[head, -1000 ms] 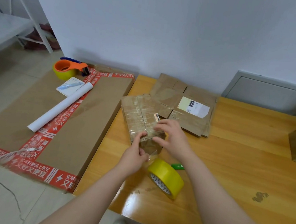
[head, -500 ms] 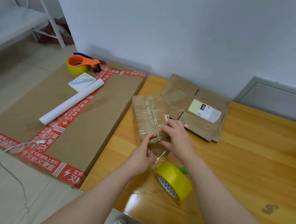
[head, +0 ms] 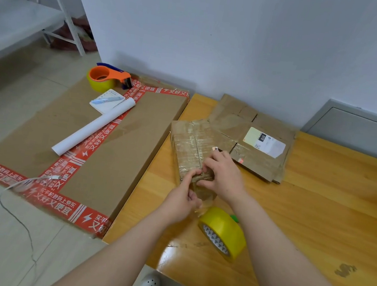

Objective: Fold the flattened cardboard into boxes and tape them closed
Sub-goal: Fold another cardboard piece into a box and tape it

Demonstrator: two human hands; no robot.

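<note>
1. While both hands work at its near end, the small box (head: pixel 191 143) lies on the worktop (head: pixel 316 219). Its long axis runs away from the person toward the wall, and its far end meets the stack of flattened cardboard (head: pixel 230 126).
2. The right hand (head: pixel 225 175) comes in from the right with its fingers curled over the box's near top edge, so its grip is closed on the box.
3. The left hand (head: pixel 180 203) comes up from below with one digit stretched onto that same edge and the others curled. Whether this grip pinches a tape end cannot be told.
4. The yellow tape roll (head: pixel 223 232) stands on edge on the person's side of the box, just beside the left hand and under the right forearm.
5. Judging from this, the left hand is nearer the roll. Any further strip would probably run from the near end outward along the box's long axis.
</note>
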